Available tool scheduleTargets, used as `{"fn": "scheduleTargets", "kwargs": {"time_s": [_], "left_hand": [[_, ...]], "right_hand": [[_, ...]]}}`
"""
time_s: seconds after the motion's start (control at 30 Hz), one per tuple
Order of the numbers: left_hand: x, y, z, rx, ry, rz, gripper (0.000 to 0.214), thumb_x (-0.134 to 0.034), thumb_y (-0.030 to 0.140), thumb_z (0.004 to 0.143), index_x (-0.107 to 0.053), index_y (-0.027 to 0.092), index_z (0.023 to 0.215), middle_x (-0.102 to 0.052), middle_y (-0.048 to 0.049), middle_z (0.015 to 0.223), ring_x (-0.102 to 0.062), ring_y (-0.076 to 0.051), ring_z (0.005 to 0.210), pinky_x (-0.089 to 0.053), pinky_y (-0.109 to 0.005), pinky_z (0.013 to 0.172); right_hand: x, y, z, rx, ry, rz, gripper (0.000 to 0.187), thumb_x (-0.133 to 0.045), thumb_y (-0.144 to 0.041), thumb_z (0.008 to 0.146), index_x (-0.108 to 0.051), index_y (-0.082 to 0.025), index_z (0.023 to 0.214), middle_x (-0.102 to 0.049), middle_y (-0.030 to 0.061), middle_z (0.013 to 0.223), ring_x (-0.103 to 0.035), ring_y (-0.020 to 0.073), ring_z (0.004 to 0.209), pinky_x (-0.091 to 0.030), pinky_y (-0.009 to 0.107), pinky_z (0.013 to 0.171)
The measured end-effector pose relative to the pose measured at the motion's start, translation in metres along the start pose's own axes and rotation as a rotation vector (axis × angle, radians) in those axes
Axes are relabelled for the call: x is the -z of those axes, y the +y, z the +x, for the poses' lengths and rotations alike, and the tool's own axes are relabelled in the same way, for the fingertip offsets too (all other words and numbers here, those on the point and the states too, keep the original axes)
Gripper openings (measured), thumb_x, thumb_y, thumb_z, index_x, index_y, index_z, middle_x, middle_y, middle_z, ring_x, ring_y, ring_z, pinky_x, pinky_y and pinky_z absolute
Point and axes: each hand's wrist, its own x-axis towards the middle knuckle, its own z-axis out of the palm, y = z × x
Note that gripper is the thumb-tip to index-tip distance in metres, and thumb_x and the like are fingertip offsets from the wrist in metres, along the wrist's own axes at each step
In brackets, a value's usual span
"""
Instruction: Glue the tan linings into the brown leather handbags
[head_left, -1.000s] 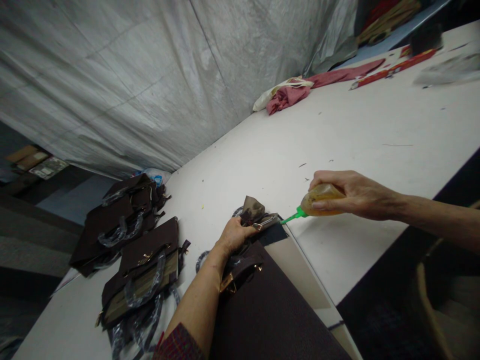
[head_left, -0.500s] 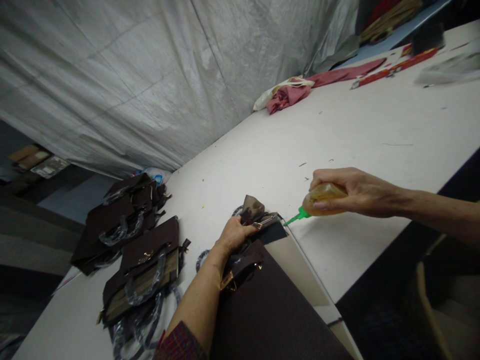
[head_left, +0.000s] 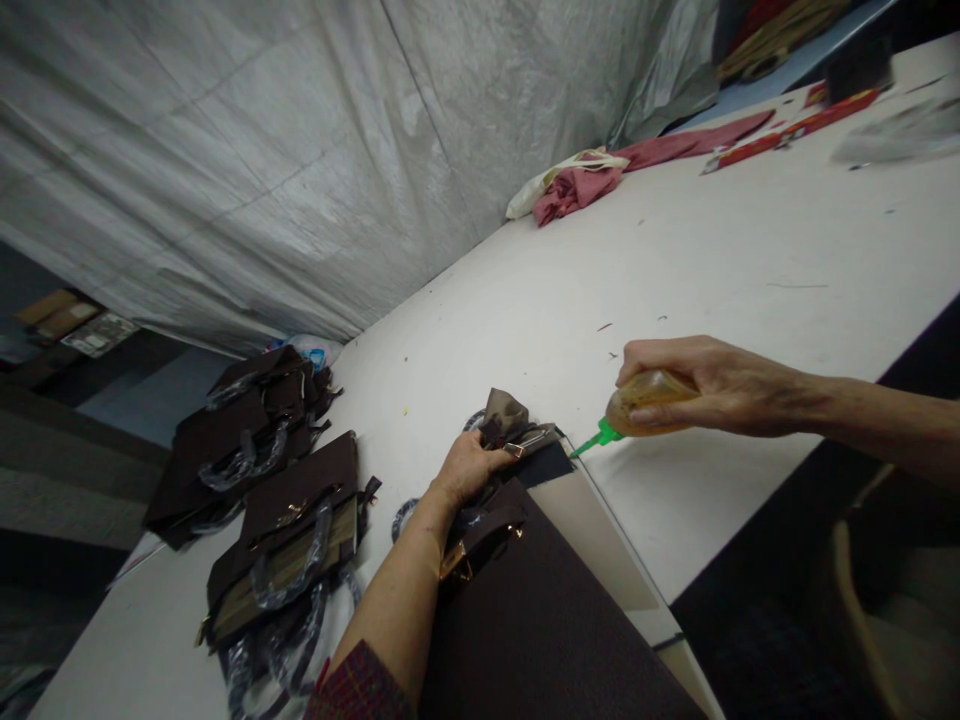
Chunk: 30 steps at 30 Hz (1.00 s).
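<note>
My right hand (head_left: 720, 385) is wrapped round a squeeze bottle (head_left: 652, 400) of amber liquid with a green nozzle (head_left: 598, 438). The nozzle tip points down and left, at the edge of a pale panel (head_left: 596, 535) on the handbag before me. This dark brown handbag (head_left: 525, 620) lies on the table with its lining and metal fittings bunched at the far end. My left hand (head_left: 471, 468) grips the bag's bunched lining (head_left: 504, 415) near a zipper; some of its fingers are hidden behind the material.
Several dark brown handbags (head_left: 304, 495) with plastic-wrapped handles lie at the left of the white table (head_left: 480, 320). Pink cloth (head_left: 581, 192) and a red tool-like item (head_left: 795, 130) rest at the back. A grey plastic sheet (head_left: 337, 150) hangs behind the table.
The bottle's nozzle tip has moved slightly down and right along the panel's edge. My left hand keeps its place on the bag.
</note>
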Motion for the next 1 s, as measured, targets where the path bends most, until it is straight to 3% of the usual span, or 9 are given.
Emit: {"fn": "scheduleTargets", "kwargs": {"time_s": [0.37, 0.5, 0.7, 0.9, 1.0], "left_hand": [[-0.001, 0.006, -0.003, 0.057, 0.034, 0.021, 0.045, -0.08, 0.037, 0.068, -0.072, 0.009, 0.102, -0.071, -0.0078, 0.082, -0.061, -0.016, 0.066, -0.047, -0.026, 0.06], [-0.001, 0.004, -0.002, 0.016, 0.031, 0.036, 0.043, -0.078, 0.036, 0.069, -0.072, 0.01, 0.102, -0.072, -0.0079, 0.085, -0.062, -0.016, 0.07, -0.047, -0.026, 0.063], [-0.001, 0.003, -0.001, 0.018, 0.048, 0.095, 0.043, -0.079, 0.039, 0.068, -0.072, 0.011, 0.101, -0.071, -0.007, 0.085, -0.061, -0.016, 0.069, -0.045, -0.026, 0.061], [-0.003, 0.006, -0.004, 0.016, 0.037, 0.059, 0.042, -0.077, 0.036, 0.069, -0.071, 0.011, 0.102, -0.07, -0.0069, 0.084, -0.06, -0.016, 0.068, -0.045, -0.026, 0.06], [-0.004, 0.008, -0.005, 0.023, 0.03, 0.042, 0.041, -0.077, 0.034, 0.069, -0.071, 0.011, 0.102, -0.07, -0.0063, 0.083, -0.06, -0.015, 0.067, -0.046, -0.026, 0.061]], "right_hand": [[0.002, -0.002, -0.003, -0.039, 0.02, 0.038, 0.044, -0.066, -0.061, 0.077, -0.061, -0.019, 0.088, -0.062, 0.0048, 0.08, -0.054, 0.0197, 0.07, -0.041, 0.034, 0.063], [0.003, 0.0, -0.006, -0.048, -0.107, 0.122, 0.039, -0.068, -0.056, 0.078, -0.061, -0.019, 0.088, -0.065, 0.0049, 0.08, -0.057, 0.0197, 0.07, -0.042, 0.033, 0.061], [0.006, 0.002, -0.011, -0.047, -0.189, 0.106, 0.037, -0.069, -0.056, 0.077, -0.061, -0.02, 0.084, -0.065, 0.004, 0.078, -0.057, 0.02, 0.069, -0.042, 0.032, 0.059], [-0.001, 0.005, -0.016, -0.044, -0.016, 0.071, 0.04, -0.067, -0.059, 0.078, -0.06, -0.021, 0.088, -0.063, 0.0031, 0.079, -0.054, 0.0191, 0.071, -0.041, 0.033, 0.062], [-0.001, 0.008, -0.016, -0.043, -0.083, 0.077, 0.039, -0.068, -0.059, 0.077, -0.061, -0.021, 0.086, -0.063, 0.0029, 0.077, -0.055, 0.0195, 0.069, -0.041, 0.033, 0.061]]}}
